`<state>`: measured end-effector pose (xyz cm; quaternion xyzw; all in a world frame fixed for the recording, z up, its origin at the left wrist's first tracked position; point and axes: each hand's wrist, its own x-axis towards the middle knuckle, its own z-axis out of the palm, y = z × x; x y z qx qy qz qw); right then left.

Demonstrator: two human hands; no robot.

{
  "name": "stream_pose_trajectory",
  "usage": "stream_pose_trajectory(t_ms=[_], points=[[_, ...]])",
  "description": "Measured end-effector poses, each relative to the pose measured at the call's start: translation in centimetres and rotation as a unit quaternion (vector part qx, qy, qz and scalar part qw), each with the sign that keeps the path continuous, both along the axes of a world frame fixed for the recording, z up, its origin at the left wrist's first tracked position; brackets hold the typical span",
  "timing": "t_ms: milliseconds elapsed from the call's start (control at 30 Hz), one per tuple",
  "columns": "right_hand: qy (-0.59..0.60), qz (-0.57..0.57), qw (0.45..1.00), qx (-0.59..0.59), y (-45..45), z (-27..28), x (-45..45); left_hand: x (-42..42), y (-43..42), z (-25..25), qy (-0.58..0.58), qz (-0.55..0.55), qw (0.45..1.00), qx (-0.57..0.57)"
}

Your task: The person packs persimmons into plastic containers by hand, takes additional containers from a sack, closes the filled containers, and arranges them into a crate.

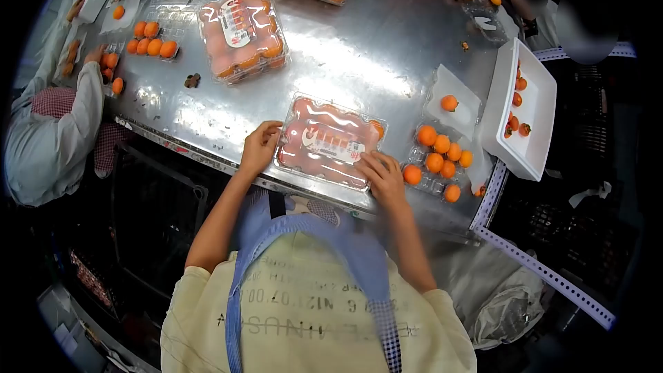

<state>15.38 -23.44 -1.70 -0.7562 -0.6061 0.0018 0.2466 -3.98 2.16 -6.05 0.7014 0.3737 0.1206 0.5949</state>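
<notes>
"Clamshell box (324, 116), clear rounded plastic: where is it?"
"At our shiny metal table's (318, 48) near edge; left hand (261, 146) and right hand (383, 178) touch its sides, but we can't tell whether they grip."

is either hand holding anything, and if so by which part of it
The clear box, it seems, by its edges: left hand at the left side, right hand at the near right corner.
</notes>
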Motion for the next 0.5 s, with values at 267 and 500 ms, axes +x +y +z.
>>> stream_pose_trajectory(t_ms=[267,500], points=[[0.039,-0.061,0.997,-0.01,-0.1,-0.4,-1.0,-0.8,-1.2,1.7,0.046,0.041,0.987,-0.151],[0.604,-0.346,0.713,0.09,0.1,-4.2,-1.6,0.3,-1.2,3.0,-0.033,0.018,0.957,-0.287]])
